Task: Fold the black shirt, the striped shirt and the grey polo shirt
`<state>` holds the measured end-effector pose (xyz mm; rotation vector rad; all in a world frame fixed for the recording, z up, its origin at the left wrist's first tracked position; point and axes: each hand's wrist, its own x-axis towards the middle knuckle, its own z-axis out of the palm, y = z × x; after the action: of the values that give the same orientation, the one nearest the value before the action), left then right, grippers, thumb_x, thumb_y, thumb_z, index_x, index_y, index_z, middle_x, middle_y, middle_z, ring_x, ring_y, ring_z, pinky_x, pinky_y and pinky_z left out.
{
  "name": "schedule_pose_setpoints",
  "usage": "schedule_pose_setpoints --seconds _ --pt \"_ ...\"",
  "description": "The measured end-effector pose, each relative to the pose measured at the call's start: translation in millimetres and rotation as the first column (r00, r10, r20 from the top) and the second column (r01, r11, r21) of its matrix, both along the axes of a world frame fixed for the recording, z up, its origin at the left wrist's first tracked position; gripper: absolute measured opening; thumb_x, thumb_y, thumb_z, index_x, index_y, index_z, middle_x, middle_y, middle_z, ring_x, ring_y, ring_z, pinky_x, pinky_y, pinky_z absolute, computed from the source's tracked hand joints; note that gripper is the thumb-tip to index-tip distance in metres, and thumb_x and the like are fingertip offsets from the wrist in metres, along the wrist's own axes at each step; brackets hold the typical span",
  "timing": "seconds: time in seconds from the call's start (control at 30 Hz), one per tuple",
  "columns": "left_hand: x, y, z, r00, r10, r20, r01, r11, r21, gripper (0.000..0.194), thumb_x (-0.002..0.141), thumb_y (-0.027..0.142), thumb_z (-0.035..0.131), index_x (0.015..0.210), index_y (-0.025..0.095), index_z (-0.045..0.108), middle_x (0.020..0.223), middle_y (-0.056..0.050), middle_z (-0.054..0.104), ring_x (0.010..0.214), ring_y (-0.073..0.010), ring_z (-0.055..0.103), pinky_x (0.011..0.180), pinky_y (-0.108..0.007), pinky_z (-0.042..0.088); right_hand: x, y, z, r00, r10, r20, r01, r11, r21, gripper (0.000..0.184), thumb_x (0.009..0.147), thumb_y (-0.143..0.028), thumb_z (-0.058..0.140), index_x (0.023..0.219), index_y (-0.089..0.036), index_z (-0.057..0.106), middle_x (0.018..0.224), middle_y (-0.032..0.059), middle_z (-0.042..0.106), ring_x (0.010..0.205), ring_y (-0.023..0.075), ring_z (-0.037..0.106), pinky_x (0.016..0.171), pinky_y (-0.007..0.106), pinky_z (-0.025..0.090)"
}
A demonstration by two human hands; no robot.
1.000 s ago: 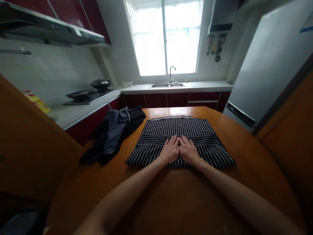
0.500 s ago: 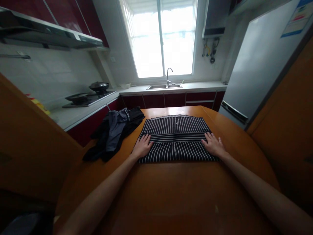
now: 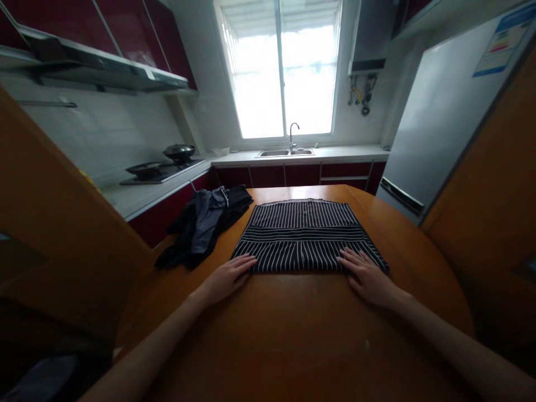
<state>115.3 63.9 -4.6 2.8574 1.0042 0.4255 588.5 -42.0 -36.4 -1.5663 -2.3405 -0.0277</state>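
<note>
A black-and-white striped garment [image 3: 304, 234], folded into a flat shape, lies on the wooden table [image 3: 301, 324] in front of me. It looks like a shirt, with a horizontal striped band across its middle. My left hand [image 3: 228, 276] rests at its near left corner, fingertips on the cloth and fingers stretched out. At the near right edge lies my right hand [image 3: 368, 276], its fingers spread over the stripes. Neither hand grips the cloth.
Dark clothes [image 3: 205, 223], black and grey, lie crumpled at the table's left edge. Beyond are a counter with a sink [image 3: 285, 152], a stove [image 3: 163, 172] with two pans, and a window. A fridge [image 3: 439, 111] stands at the right.
Both hands have slid back toward me, from the garment's middle band to its near edge. The view has shifted slightly; the dark clothes still lie at the left.
</note>
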Motion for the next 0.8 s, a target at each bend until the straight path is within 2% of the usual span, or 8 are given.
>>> schedule_pose_setpoints --seconds 0.07,0.17,0.3,0.43,0.53,0.6,0.8 --pt "-8.7 5.7 -0.4 1.0 0.015 0.017 -0.015 1.0 -0.003 0.054 0.093 0.014 0.044 0.144 0.027 0.054 0.147 -0.003 0.054 0.137 -0.0207 0.05 0.117 -0.039 0.039 5.2 -1.5 -5.5 0.999 -0.037 -0.005 0.036 0.999 -0.034 0.067 0.082 -0.014 0.047 0.15 -0.021 0.045 0.16 0.0075 0.036 0.15 0.0252 0.025 0.121 0.054 0.023" --pt "-18.1 19.5 -2.1 0.999 0.038 0.02 -0.037 0.999 -0.029 0.064 0.084 0.004 0.041 0.142 0.028 0.056 0.146 -0.001 0.055 0.134 -0.0188 0.053 0.116 -0.038 0.04 20.6 2.0 -9.4 0.997 -0.073 0.023 0.074 0.997 -0.014 0.069 0.081 -0.008 0.043 0.149 -0.021 0.046 0.157 0.0083 0.041 0.148 0.025 0.03 0.12 0.055 0.026" --pt "-20.5 26.7 -7.1 0.995 0.096 0.008 -0.096 0.995 -0.041 0.06 0.083 0.005 0.04 0.135 0.026 0.062 0.142 0.0 0.059 0.13 -0.0179 0.057 0.116 -0.037 0.04 41.4 4.7 -7.7 0.993 -0.091 0.072 0.091 0.996 0.006 0.072 0.08 0.003 0.035 0.146 -0.02 0.051 0.149 0.0082 0.052 0.142 0.0227 0.042 0.119 0.05 0.033" --pt "-19.3 15.0 -8.2 0.991 0.128 0.028 -0.128 0.992 -0.003 0.054 0.086 0.009 0.039 0.131 0.023 0.065 0.138 -0.003 0.062 0.128 -0.0199 0.059 0.114 -0.039 0.043 48.9 -0.2 -3.1 0.984 -0.143 0.11 0.144 0.99 -0.007 0.072 0.078 0.007 0.033 0.142 -0.018 0.056 0.146 0.008 0.055 0.138 0.0223 0.048 0.118 0.046 0.036" --pt "-24.3 -7.9 -3.3 0.991 0.131 0.004 -0.131 0.991 0.019 0.052 0.086 0.009 0.039 0.129 0.021 0.067 0.136 -0.005 0.064 0.126 -0.0225 0.061 0.112 -0.041 0.045 44.6 -14.9 -0.4 0.989 -0.129 0.078 0.131 0.991 -0.024 0.07 0.079 0.006 0.032 0.141 -0.015 0.056 0.147 0.0096 0.053 0.138 0.0215 0.048 0.118 0.043 0.036" --pt "-32.6 -31.3 -0.6 0.99 0.14 -0.024 -0.139 0.99 0.035 0.052 0.087 0.01 0.039 0.13 0.021 0.067 0.135 -0.006 0.064 0.125 -0.0236 0.062 0.111 -0.042 0.046 40.2 -32.5 -0.6 0.994 -0.096 0.057 0.098 0.995 -0.033 0.07 0.079 0.006 0.032 0.143 -0.015 0.055 0.148 0.0091 0.052 0.139 0.0212 0.046 0.119 0.043 0.036" --pt "-74.0 -129.7 -8.1 0.986 0.154 -0.06 -0.154 0.988 -0.007 0.061 0.084 0.012 0.043 0.138 0.034 0.06 0.138 0.002 0.061 0.122 -0.0222 0.064 0.11 -0.037 0.049 41.4 -111.0 -16.8 1.0 -0.012 0.006 0.013 0.995 -0.099 0.075 0.082 0.0 0.036 0.15 -0.029 0.044 0.153 -0.0003 0.043 0.141 0.0207 0.043 0.119 0.045 0.037"
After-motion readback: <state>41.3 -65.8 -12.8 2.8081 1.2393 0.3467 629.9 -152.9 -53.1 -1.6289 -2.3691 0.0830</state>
